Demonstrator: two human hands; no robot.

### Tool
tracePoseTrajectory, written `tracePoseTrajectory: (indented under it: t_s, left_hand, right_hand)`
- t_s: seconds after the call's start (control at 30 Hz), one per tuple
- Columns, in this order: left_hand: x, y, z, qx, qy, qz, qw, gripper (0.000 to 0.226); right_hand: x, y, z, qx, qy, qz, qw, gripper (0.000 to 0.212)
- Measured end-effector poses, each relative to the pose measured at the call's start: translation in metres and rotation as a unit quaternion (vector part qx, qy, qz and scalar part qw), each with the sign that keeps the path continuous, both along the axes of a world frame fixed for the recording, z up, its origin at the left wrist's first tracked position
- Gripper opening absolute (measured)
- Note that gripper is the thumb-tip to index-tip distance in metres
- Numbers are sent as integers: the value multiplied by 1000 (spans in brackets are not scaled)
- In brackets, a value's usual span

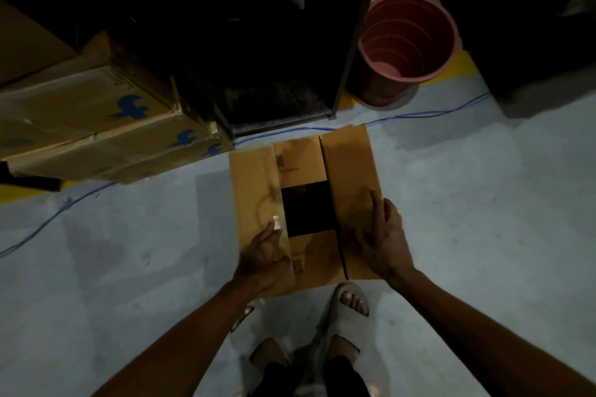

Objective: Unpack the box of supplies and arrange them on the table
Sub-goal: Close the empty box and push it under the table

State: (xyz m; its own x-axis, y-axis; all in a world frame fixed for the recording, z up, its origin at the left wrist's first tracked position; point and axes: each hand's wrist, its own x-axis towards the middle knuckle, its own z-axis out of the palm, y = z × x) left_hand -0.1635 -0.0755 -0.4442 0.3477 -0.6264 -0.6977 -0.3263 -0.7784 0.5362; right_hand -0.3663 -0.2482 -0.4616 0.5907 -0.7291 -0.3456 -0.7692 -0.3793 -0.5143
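Note:
A brown cardboard box (300, 167) stands on the grey floor in front of my feet. Its long side flaps lie partly folded over the top, and a dark gap in the middle hides the contents. My left hand (264, 255) rests on the left flap (254, 190) with straight fingers, near a small white scrap of tape. My right hand (382, 235) lies flat on the right flap (350, 164), fingers spread and pointing away from me.
Stacked cardboard cartons (96, 126) with blue logos sit at the left. A dark metal rack (274, 80) stands behind the box, with a reddish plastic bucket (406, 45) to its right. A blue cable (429, 113) runs across the floor.

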Motion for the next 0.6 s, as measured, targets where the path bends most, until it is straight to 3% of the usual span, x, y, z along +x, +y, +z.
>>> tracePoseTrajectory:
  t_s: [0.13, 0.23, 0.3, 0.47, 0.53, 0.6]
  left_hand:
    - [3, 1, 0, 12, -9, -53, 998, 80]
    - [8, 5, -6, 6, -12, -65, 998, 99]
    - [8, 8, -10, 6, -28, -80, 996, 98]
    - [-3, 13, -17, 6, -104, -84, 991, 83]
    - [-7, 16, -20, 32, -116, -59, 991, 68]
    - [-8, 23, -32, 34, -144, -35, 988, 66]
  right_hand:
    - [18, 20, 21, -3, -65, -46, 997, 79]
    - [28, 37, 31, 5, -99, 0, 995, 68]
    - [35, 48, 30, 44, -93, 38, 994, 61]
    - [37, 66, -1, 56, 27, 146, 987, 62]
    - [36, 67, -12, 82, 87, 159, 980, 72]
    - [39, 68, -20, 108, 113, 147, 977, 76]
